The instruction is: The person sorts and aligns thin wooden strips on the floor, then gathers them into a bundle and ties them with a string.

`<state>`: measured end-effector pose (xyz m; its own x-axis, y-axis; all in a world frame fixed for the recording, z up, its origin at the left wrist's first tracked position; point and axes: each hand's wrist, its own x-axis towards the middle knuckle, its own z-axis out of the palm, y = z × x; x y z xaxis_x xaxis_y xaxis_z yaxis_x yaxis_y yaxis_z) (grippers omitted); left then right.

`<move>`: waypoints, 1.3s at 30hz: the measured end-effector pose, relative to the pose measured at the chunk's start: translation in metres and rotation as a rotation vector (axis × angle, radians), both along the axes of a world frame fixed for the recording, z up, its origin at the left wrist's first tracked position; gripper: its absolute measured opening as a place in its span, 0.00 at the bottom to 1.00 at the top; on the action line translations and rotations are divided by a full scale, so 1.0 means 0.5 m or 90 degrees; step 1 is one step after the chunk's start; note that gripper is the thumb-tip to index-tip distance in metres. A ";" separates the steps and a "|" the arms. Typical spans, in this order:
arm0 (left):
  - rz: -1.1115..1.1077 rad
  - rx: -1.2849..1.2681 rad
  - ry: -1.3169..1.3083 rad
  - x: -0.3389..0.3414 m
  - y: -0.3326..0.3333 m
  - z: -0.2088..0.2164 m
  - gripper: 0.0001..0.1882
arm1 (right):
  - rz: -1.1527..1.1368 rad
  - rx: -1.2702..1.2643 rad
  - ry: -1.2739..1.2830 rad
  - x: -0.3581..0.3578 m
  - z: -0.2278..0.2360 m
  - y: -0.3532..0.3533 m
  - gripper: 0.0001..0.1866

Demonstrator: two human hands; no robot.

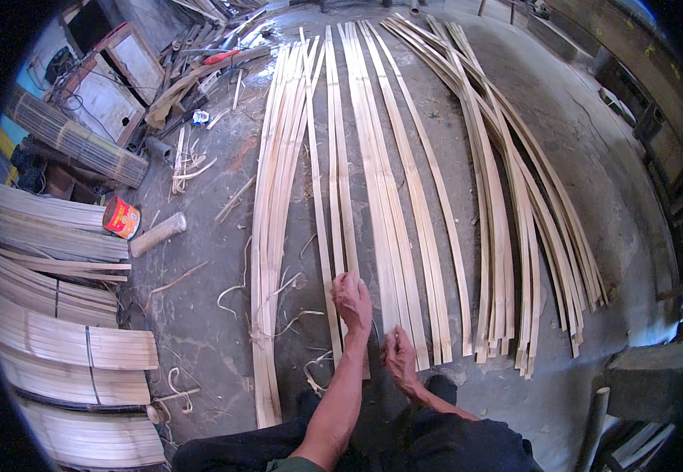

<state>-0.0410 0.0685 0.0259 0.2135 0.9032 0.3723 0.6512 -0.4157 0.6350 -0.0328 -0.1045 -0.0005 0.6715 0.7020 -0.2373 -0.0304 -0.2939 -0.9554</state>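
Long pale bamboo strips (370,157) lie on the floor in front of me, running away from my feet. My left hand (351,305) is closed around a narrow pair of strips (340,173) left of the middle. Below that grip, my forearm partly hides their near ends. Lower and to the right, my right hand (400,358) has its fingers curled together at the near left edge of the middle group of strips. What those fingers hold, if anything, is hidden.
A wider row of strips (274,181) lies to the left, and crossing bundles (506,197) lie to the right. Tied stacks of strips (82,346), a red tub (121,217) and a short wooden cylinder (159,234) stand or lie farther left. Thin shavings (231,295) litter the floor.
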 end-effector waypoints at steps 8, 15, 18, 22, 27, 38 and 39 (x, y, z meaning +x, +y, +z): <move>0.142 -0.046 0.044 -0.077 0.031 -0.021 0.22 | 0.139 -0.055 0.099 -0.070 0.045 -0.009 0.33; 0.104 -0.048 0.021 -0.048 0.009 -0.002 0.17 | 0.122 -0.034 -0.032 -0.072 0.043 -0.007 0.33; 0.022 -0.079 -0.095 -0.034 0.012 -0.007 0.16 | 0.104 -0.026 -0.020 -0.071 0.109 0.011 0.32; -0.037 -0.301 -0.148 -0.016 0.006 0.008 0.19 | 0.086 -0.017 0.056 -0.071 0.118 0.012 0.30; 0.000 -0.240 -0.156 -0.026 0.030 0.012 0.18 | 0.120 -0.021 0.005 -0.065 0.091 -0.005 0.28; 0.127 -0.246 0.131 -0.108 0.037 0.006 0.25 | 0.139 0.028 -0.013 -0.084 0.081 0.041 0.29; 0.108 -0.248 0.115 -0.108 0.034 -0.002 0.25 | 0.141 0.002 -0.024 -0.086 0.068 0.047 0.29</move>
<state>-0.0951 0.0853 0.0248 0.0813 0.9962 -0.0317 0.8038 -0.0467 0.5931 -0.0757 -0.0813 0.0334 0.5091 0.8342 -0.2121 0.0704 -0.2859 -0.9557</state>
